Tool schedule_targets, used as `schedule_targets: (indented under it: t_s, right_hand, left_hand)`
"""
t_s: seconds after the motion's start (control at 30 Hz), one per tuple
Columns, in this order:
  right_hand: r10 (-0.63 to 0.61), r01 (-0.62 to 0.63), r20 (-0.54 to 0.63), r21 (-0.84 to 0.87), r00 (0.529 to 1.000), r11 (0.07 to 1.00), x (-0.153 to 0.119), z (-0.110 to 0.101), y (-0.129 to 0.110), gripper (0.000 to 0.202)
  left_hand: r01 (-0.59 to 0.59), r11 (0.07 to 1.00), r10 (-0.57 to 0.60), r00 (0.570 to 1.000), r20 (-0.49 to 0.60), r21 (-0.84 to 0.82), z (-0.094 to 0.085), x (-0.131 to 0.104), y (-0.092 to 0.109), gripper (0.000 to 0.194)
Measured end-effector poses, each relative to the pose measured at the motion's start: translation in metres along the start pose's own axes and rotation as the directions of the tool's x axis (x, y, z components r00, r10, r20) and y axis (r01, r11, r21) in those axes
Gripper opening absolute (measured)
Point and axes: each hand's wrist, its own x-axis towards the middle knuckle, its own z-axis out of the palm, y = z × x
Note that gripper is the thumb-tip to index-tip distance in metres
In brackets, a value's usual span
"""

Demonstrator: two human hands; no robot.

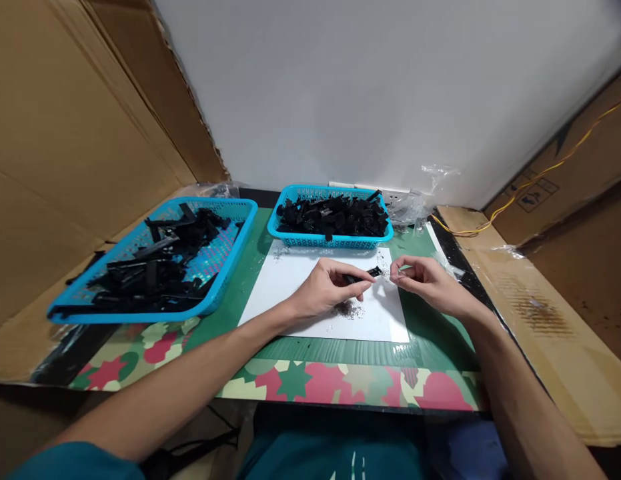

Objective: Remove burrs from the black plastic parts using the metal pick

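With our left hand (335, 283) we hold a narrow black plastic strip (375, 271) between thumb and fingers, above the flat white sheet (280, 293). Our right hand (423, 279) is near its tip, the fingertips brought together in a narrow pinch; we cannot tell whether something small is inside. A little pile of tiny brownish bits (351, 309) lies on the sheet, just below our left hand. Behind the strip stands a blue plastic basket (310, 237), filled with black pieces.
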Motion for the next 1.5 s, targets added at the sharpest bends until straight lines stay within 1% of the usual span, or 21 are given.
schedule_targets:
  t_s: [0.03, 0.1, 0.17, 0.23, 0.33, 0.43, 0.63, 0.73, 0.8, 0.9, 1.03, 1.13, 1.2, 1.27, 1.37, 1.43, 1.5]
  right_hand:
    - [-0.022, 0.024, -0.033, 0.075, 0.999, 0.997, 0.001, 0.007, -0.004, 0.037]
    - [-0.062, 0.094, -0.165, 0.192, 0.984, 0.977, 0.003, 0.023, -0.01, 0.035]
    - [-0.084, 0.155, -0.278, 0.242, 0.957, 0.958, 0.006, 0.039, -0.012, 0.033]
    - [-0.085, 0.169, -0.316, 0.248, 0.945, 0.954, 0.008, 0.052, -0.012, 0.032]
    - [-0.083, 0.16, -0.302, 0.241, 0.95, 0.957, 0.009, 0.062, -0.012, 0.031]
    - [-0.096, 0.16, -0.297, 0.199, 0.95, 0.967, 0.009, 0.061, -0.012, 0.032]
    - [-0.113, 0.144, -0.314, 0.077, 0.943, 0.987, 0.004, 0.054, -0.015, 0.03]
    - [-0.13, 0.146, -0.334, 0.025, 0.934, 0.989, 0.002, 0.053, -0.014, 0.029]
    - [-0.164, 0.154, -0.33, -0.057, 0.93, 0.986, 0.002, 0.052, -0.013, 0.028]
    - [-0.183, 0.144, -0.295, -0.152, 0.938, 0.978, 0.002, 0.05, -0.013, 0.028]
    - [-0.154, 0.126, -0.21, -0.14, 0.966, 0.982, 0.0, 0.044, -0.014, 0.027]
    - [-0.159, 0.138, -0.147, -0.142, 0.976, 0.98, -0.002, 0.037, -0.014, 0.026]
    - [-0.164, 0.144, -0.139, -0.142, 0.977, 0.979, -0.003, 0.033, -0.014, 0.024]
    - [-0.157, 0.137, -0.168, -0.124, 0.973, 0.983, -0.002, 0.03, -0.013, 0.022]
    - [-0.114, 0.095, -0.275, -0.08, 0.955, 0.992, 0.002, 0.028, -0.009, 0.021]
    - [-0.057, 0.045, -0.353, -0.041, 0.934, 0.998, 0.006, 0.029, -0.004, 0.023]
    - [0.02, -0.02, -0.387, 0.003, 0.922, 1.0, 0.01, 0.031, 0.001, 0.026]
  left_hand:
    - [-0.005, 0.999, 0.004, 1.0, -0.02, -0.035, 0.0, -0.002, 0.0, 0.033]
    - [-0.012, 0.995, 0.008, 0.999, -0.048, -0.103, 0.003, -0.003, 0.0, 0.035]
    - [-0.016, 0.987, 0.006, 0.998, -0.066, -0.161, 0.006, -0.004, 0.0, 0.037]
    - [-0.03, 0.98, 0.014, 0.996, -0.083, -0.195, 0.01, -0.005, 0.0, 0.038]
    - [-0.065, 0.976, 0.046, 0.994, -0.097, -0.208, 0.012, -0.007, -0.002, 0.036]
    - [-0.08, 0.977, 0.061, 0.993, -0.103, -0.196, 0.012, -0.009, -0.005, 0.033]
    - [-0.109, 0.988, 0.096, 0.989, -0.113, -0.112, 0.009, -0.008, -0.006, 0.028]
    - [-0.119, 0.993, 0.118, 0.987, -0.113, 0.0, 0.008, -0.009, -0.003, 0.023]
    - [-0.119, 0.988, 0.128, 0.987, -0.095, 0.099, 0.007, -0.009, -0.002, 0.022]
    - [-0.11, 0.972, 0.126, 0.99, -0.067, 0.206, 0.007, -0.01, -0.002, 0.021]
    - [-0.112, 0.949, 0.135, 0.989, -0.062, 0.295, 0.009, -0.011, -0.005, 0.022]
    - [-0.135, 0.94, 0.147, 0.989, -0.015, 0.313, 0.01, -0.011, -0.005, 0.025]
    - [-0.149, 0.935, 0.154, 0.988, 0.01, 0.323, 0.01, -0.011, -0.005, 0.029]
    - [-0.145, 0.929, 0.151, 0.988, 0.006, 0.341, 0.008, -0.011, -0.005, 0.037]
    - [-0.099, 0.911, 0.119, 0.993, -0.026, 0.4, 0.004, -0.01, -0.006, 0.055]
    - [-0.084, 0.864, 0.121, 0.992, -0.044, 0.496, 0.003, -0.01, -0.008, 0.057]
    - [-0.104, 0.787, 0.155, 0.987, -0.032, 0.609, 0.003, -0.01, -0.01, 0.052]
